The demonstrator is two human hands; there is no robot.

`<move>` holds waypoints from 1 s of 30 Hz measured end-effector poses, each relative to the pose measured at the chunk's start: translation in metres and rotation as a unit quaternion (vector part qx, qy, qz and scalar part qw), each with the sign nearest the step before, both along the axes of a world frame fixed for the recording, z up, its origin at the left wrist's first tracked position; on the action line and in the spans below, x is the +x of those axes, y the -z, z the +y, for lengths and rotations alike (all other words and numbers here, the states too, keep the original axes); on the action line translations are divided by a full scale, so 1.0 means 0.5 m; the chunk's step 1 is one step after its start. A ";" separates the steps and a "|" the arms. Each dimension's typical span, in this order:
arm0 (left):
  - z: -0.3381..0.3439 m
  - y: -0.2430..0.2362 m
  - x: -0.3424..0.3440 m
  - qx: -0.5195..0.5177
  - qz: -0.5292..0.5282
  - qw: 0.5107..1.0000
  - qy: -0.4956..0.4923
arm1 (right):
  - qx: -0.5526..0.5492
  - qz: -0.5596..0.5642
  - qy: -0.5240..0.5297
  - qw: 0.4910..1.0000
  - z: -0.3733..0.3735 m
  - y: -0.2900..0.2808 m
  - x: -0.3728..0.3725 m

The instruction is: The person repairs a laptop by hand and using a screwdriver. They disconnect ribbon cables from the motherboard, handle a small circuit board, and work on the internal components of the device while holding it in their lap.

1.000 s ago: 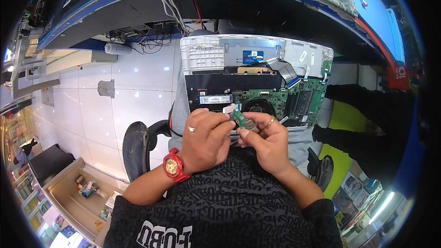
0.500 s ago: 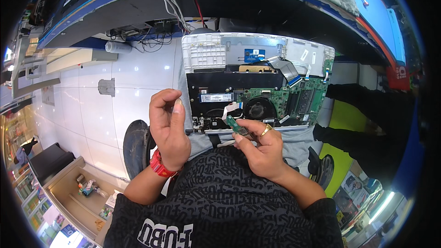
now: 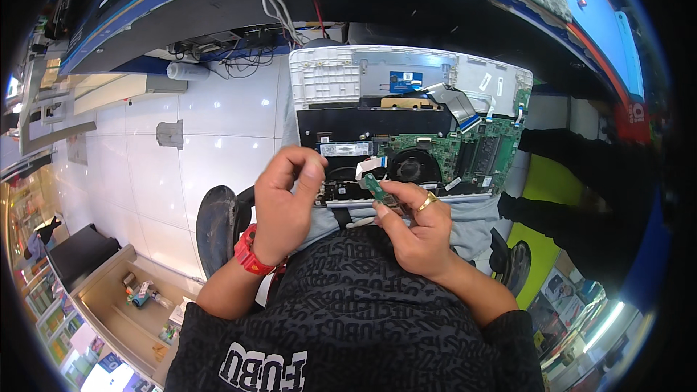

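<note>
Daughterboard (image 3: 373, 185) is clamped by thumb and forefinger of right hand (image 3: 422, 238); can't tell whether fingertips of left hand (image 3: 282, 207) meet. Tugging could crease white ribbon cable (image 3: 367, 168).

Around the small green circuit board (image 3: 373, 186) in my right hand (image 3: 422, 236), I have a free gap at 9 o'clock, reaching to my left hand (image 3: 283, 199). A white ribbon cable (image 3: 368, 168) crowds it at 12. Farther out, the workbench (image 3: 406, 3) bars 12, hanging white cables (image 3: 267, 0) bar 11, and the chair armrest (image 3: 216, 226) blocks 8:30; over the tiled floor (image 3: 225, 120), 10 lies open.
</note>
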State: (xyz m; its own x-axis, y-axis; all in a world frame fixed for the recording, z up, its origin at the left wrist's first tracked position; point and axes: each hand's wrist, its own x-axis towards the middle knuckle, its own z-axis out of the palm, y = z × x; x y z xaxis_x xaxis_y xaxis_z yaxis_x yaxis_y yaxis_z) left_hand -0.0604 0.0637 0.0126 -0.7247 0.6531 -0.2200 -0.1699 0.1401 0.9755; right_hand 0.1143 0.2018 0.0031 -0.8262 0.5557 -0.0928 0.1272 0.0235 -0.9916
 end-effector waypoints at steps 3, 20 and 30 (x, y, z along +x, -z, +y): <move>0.002 0.003 0.007 -0.007 0.101 0.987 0.127 | -0.006 0.014 0.036 0.999 -0.009 -0.004 -0.011; 0.028 -0.011 0.038 -0.040 -0.015 0.986 0.162 | -0.069 -0.037 0.070 0.994 -0.002 -0.009 -0.012; 0.026 -0.001 0.045 -0.001 0.383 0.903 0.194 | -0.170 0.009 0.059 0.984 -0.008 -0.010 -0.013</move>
State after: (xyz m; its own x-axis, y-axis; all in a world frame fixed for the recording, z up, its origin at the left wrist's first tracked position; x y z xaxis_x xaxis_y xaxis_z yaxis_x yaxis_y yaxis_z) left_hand -0.0381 0.0767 0.0130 -0.3820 0.8902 0.2482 0.6172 0.0458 0.7855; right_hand 0.1080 0.1979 0.0081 -0.7617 0.5863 -0.2758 0.0911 -0.3245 -0.9415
